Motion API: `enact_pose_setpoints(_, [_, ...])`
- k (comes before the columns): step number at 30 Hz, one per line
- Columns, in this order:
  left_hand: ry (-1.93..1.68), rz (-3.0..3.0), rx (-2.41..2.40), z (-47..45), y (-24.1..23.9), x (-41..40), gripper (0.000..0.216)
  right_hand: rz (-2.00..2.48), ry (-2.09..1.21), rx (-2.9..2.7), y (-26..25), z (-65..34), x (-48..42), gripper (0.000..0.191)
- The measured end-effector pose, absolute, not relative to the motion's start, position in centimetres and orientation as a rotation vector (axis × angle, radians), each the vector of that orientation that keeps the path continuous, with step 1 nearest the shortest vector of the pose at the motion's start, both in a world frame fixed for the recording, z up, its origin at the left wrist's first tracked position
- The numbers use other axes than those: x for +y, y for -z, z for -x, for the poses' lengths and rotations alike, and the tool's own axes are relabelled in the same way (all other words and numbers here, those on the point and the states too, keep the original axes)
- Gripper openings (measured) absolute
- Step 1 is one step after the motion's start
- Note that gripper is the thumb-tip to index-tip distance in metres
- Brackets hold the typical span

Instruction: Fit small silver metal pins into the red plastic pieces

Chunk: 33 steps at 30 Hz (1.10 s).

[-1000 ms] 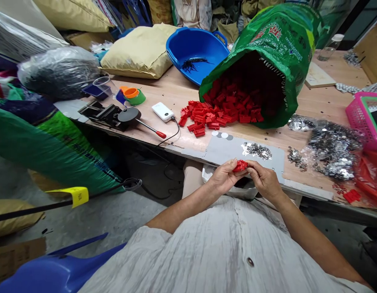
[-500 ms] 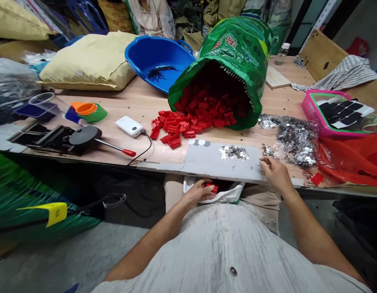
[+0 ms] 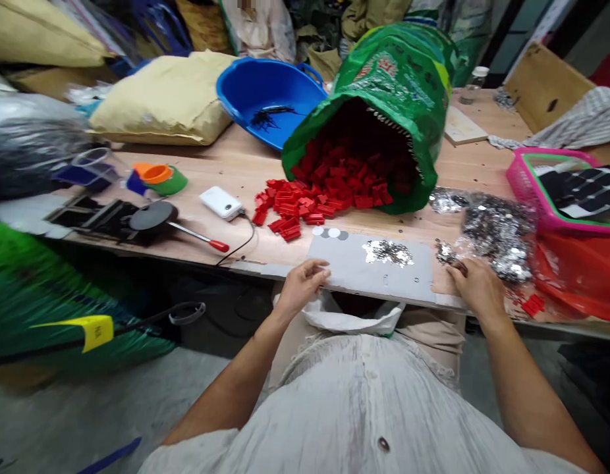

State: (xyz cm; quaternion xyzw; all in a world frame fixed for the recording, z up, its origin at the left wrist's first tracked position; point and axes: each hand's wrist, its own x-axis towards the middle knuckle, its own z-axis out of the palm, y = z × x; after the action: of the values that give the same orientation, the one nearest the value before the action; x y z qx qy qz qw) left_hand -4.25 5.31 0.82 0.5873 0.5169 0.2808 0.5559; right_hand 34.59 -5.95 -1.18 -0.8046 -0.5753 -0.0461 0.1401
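Note:
My left hand (image 3: 303, 283) hovers at the front edge of the grey board (image 3: 344, 266), fingers loosely curled and apart, with nothing visible in them. My right hand (image 3: 477, 286) is beside the board's right end, thumb and fingertips pinched together at a small heap of shiny metal pieces (image 3: 444, 253). Whatever sits between those fingertips is too small to make out. A larger pile of flat silver pieces (image 3: 388, 252) lies on the board. Beyond it, red plastic parts (image 3: 291, 204) spill from a green sack (image 3: 398, 72). An open white bag (image 3: 352, 322) rests on my lap.
A clear bag of metal pieces (image 3: 500, 230) and a pink basket (image 3: 522, 184) stand at the right. A lever press (image 3: 157, 220), a white power bank (image 3: 221, 202) and a blue basin (image 3: 270, 92) are at the left and back.
My left hand has let go of a red part over the lap bag and risen to the board's front edge. My right hand has shifted right to the small metal heap.

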Motion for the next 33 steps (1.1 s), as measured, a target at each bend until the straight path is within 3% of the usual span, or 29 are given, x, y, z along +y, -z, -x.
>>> enact_pose_setpoints(4, [-1.059,-1.750,1.666,6.8,-0.6,9.7,0.036,2.310,0.082,-1.710,1.7,-35.3,-6.7,0.027])
enact_pose_setpoints(9, [-1.011,-1.997,2.039,9.1,0.8,13.9,0.054,2.244,-0.137,-1.754,2.9,-35.7,-7.6,0.023])
enact_pose_setpoints(16, [-0.866,-2.135,1.994,8.3,1.7,15.0,0.032,2.268,-0.198,-1.711,4.0,-34.7,-7.9,0.024])
enact_pose_setpoints(22, [-0.895,-2.132,1.925,7.8,2.2,13.7,0.028,2.242,-0.105,-1.712,3.9,-34.7,-8.3,0.024])
enact_pose_setpoints(33, [-0.986,-2.100,1.770,8.0,2.2,12.8,0.014,2.303,-0.013,-1.699,3.4,-34.9,-8.6,0.048])
